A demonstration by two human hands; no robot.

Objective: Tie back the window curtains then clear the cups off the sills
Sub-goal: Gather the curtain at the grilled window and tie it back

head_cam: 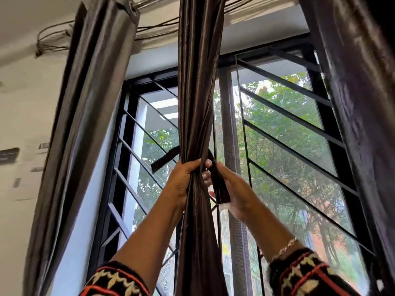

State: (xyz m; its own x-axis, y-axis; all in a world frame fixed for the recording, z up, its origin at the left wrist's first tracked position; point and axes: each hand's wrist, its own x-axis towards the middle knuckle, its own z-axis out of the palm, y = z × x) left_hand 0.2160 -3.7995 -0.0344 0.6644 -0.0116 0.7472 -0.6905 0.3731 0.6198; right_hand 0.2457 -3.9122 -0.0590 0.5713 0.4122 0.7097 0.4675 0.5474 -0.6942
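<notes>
A dark brown satin curtain (198, 82) hangs gathered into a narrow bundle in the middle of the window. My left hand (183, 178) grips the bundle, fingers wrapped round it from the left. A dark tie-back strap (220, 186) passes behind the bundle; one end (164, 160) sticks out to the left. My right hand (235, 191) holds the strap's other end just right of the bundle. No cup or sill is in view.
Another gathered curtain (89, 124) hangs at the left and a third (359, 103) at the right edge. Black window bars (299, 129) and a mesh screen lie behind, with trees outside. Cables (55, 37) run along the wall at top left.
</notes>
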